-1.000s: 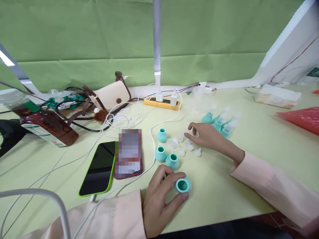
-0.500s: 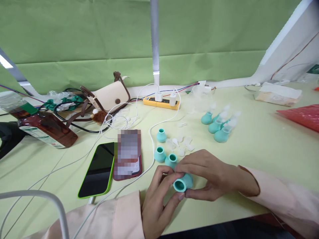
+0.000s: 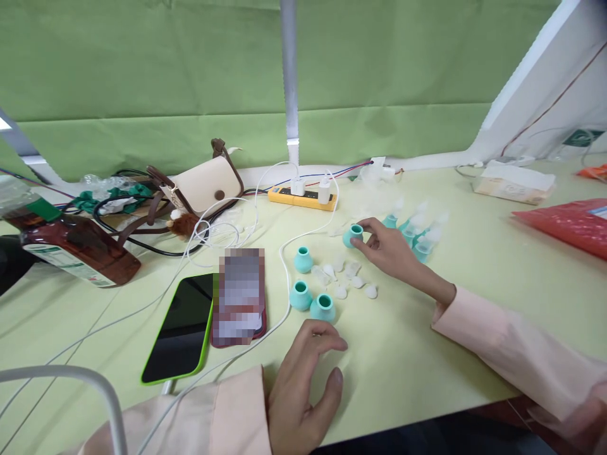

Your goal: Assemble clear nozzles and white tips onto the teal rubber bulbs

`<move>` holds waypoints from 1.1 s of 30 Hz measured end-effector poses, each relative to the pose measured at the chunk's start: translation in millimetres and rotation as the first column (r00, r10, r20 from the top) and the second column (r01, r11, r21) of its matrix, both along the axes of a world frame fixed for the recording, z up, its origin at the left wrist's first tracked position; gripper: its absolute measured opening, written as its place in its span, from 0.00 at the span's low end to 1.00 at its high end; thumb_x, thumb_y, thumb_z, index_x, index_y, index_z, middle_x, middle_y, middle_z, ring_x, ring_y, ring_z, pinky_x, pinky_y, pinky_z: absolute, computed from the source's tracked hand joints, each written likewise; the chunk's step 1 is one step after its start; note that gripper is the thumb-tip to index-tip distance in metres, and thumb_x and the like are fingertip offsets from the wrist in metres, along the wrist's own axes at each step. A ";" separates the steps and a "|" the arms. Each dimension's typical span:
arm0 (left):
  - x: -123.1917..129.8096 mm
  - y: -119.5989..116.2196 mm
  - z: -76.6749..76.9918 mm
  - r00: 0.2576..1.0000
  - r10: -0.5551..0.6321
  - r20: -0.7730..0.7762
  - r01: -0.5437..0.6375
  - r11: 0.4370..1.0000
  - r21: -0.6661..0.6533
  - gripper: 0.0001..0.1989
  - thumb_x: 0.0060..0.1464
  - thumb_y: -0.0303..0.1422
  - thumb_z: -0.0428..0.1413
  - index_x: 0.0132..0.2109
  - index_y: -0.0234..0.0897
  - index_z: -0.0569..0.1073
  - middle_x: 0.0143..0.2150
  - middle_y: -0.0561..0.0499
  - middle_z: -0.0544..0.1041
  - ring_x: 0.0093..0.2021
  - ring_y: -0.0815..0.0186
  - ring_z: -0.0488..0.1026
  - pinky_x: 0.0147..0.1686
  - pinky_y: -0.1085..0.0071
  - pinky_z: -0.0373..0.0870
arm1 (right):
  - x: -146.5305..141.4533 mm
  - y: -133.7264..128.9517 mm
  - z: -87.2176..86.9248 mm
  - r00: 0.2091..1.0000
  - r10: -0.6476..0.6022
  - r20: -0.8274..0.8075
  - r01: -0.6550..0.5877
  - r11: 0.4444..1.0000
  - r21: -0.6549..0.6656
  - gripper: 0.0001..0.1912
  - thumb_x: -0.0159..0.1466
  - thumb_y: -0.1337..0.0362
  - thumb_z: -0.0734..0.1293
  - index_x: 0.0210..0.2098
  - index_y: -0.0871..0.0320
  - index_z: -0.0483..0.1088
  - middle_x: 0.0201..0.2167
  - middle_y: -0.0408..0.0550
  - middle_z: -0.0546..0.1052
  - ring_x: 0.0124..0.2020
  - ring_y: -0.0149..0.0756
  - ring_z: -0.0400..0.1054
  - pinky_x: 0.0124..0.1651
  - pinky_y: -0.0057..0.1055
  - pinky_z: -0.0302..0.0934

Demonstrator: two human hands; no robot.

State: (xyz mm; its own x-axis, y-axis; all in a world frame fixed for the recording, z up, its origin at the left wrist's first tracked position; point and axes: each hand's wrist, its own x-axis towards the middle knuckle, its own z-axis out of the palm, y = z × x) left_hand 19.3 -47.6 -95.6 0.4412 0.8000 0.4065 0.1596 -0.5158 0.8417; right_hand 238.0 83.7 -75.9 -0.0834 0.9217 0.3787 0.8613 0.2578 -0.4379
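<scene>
Between the thumb and fingers of my right hand (image 3: pixel 386 249) is a teal rubber bulb (image 3: pixel 353 236), its round mouth facing up. My left hand (image 3: pixel 306 385) rests near the table's front edge, thumb and fingers apart with nothing between them. Just beyond it stand three more teal bulbs, one at the front (image 3: pixel 323 308), one beside it (image 3: pixel 300 296) and one farther back (image 3: pixel 303 260). Small clear plastic tips (image 3: pixel 351 270) lie scattered to their right. Behind my right hand, several bulbs with clear tips fitted (image 3: pixel 421 248) stand partly hidden.
Left of the bulbs lie a green-edged phone (image 3: pixel 180 328) and a red-cased phone (image 3: pixel 239 297). A white cable (image 3: pixel 286 265) runs past them from a yellow power strip (image 3: pixel 303 198). A handbag (image 3: pixel 206 183), a brown bottle (image 3: pixel 80 246) and a red bag (image 3: pixel 569 224) lie farther out.
My right hand has carried the teal bulb away from my left hand, toward the back of the table. My left hand has let go of it and stays near the front edge.
</scene>
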 end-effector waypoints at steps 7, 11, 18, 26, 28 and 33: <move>0.5 0.8 0.5 1.000 -0.014 -0.024 0.014 1.000 0.010 0.17 0.48 0.17 0.45 0.43 0.40 0.61 0.43 0.49 0.62 0.44 0.65 0.63 0.44 0.70 0.58 | 0.3 9.6 -15.9 0.996 -0.010 0.088 0.017 0.997 -0.074 0.16 0.56 0.58 0.61 0.42 0.59 0.62 0.27 0.49 0.75 0.31 0.39 0.70 0.30 0.29 0.60; 1.4 1.4 1.5 0.999 -0.018 -0.029 0.018 1.000 0.009 0.16 0.47 0.17 0.45 0.42 0.39 0.62 0.42 0.49 0.62 0.43 0.65 0.63 0.43 0.70 0.59 | 2.6 1.8 -4.4 0.982 -0.120 0.146 0.116 0.993 0.039 0.23 0.55 0.54 0.61 0.46 0.61 0.61 0.33 0.52 0.75 0.34 0.43 0.69 0.31 0.32 0.57; 1.3 -0.5 1.4 1.000 -0.019 -0.021 0.020 1.000 0.014 0.15 0.47 0.17 0.45 0.41 0.38 0.64 0.42 0.48 0.62 0.42 0.65 0.63 0.42 0.70 0.60 | 33.6 3.3 26.8 0.801 -0.431 0.415 0.224 0.859 0.461 0.21 0.55 0.55 0.59 0.44 0.61 0.64 0.41 0.57 0.70 0.40 0.48 0.61 0.29 0.31 0.50; 0.7 -1.4 -1.7 0.999 -0.015 -0.030 0.015 1.000 0.014 0.14 0.48 0.18 0.45 0.40 0.38 0.64 0.42 0.48 0.61 0.41 0.66 0.63 0.41 0.70 0.60 | 41.7 7.0 31.8 0.666 -0.364 0.651 0.434 0.899 0.058 0.14 0.54 0.57 0.57 0.26 0.61 0.67 0.21 0.51 0.69 0.23 0.36 0.60 0.23 0.27 0.39; 0.5 -1.2 -1.5 0.999 -0.017 -0.036 0.018 1.000 0.015 0.14 0.48 0.18 0.45 0.40 0.38 0.64 0.43 0.48 0.61 0.41 0.65 0.63 0.41 0.69 0.60 | 41.3 6.5 32.0 0.652 -0.342 0.677 0.407 0.911 0.069 0.13 0.54 0.59 0.58 0.23 0.61 0.66 0.21 0.51 0.68 0.22 0.36 0.60 0.23 0.27 0.38; 0.6 -0.3 -2.7 0.999 -0.023 -0.036 0.023 0.999 0.022 0.13 0.48 0.19 0.44 0.39 0.38 0.65 0.43 0.48 0.60 0.41 0.65 0.63 0.41 0.69 0.60 | 45.8 11.0 27.3 0.665 -0.375 0.646 0.377 0.915 0.144 0.14 0.56 0.62 0.55 0.19 0.61 0.64 0.18 0.50 0.67 0.19 0.33 0.58 0.23 0.27 0.37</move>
